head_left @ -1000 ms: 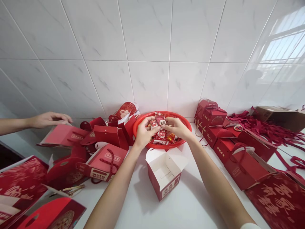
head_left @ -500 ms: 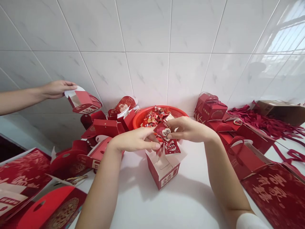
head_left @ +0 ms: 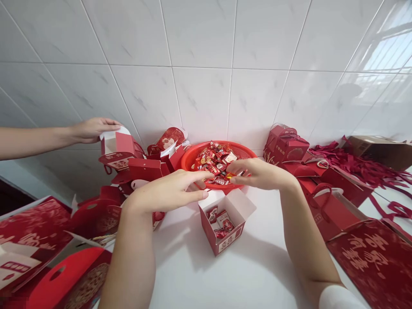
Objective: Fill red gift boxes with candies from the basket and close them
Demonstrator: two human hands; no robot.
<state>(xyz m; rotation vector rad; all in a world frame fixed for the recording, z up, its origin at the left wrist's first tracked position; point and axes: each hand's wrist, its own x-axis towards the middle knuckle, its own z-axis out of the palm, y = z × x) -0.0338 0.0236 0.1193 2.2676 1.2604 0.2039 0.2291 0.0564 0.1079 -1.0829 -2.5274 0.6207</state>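
An open red box (head_left: 222,223) with raised white flaps stands on the white table, several red wrapped sweets (head_left: 224,219) lying inside it. Behind it, against the wall, sits a red basket (head_left: 189,154) heaped with wrapped sweets (head_left: 214,161). My left hand (head_left: 180,186) hovers at the basket's front left, above and left of the box, fingers apart and holding nothing. At the basket's front right is my right hand (head_left: 254,172), its fingers apart over the sweets; nothing is visibly gripped.
Another person's hand (head_left: 96,128) holds a red box (head_left: 117,148) at the left. Red gift boxes (head_left: 80,219) crowd the left side, and more boxes (head_left: 341,210) the right. Dark red ribbons (head_left: 347,161) lie by a cardboard box (head_left: 380,150) at the back right.
The packets in my hands have been let go, and sweets now lie in the box. Both hands have opened. The other person's hand has moved right and down with its box.
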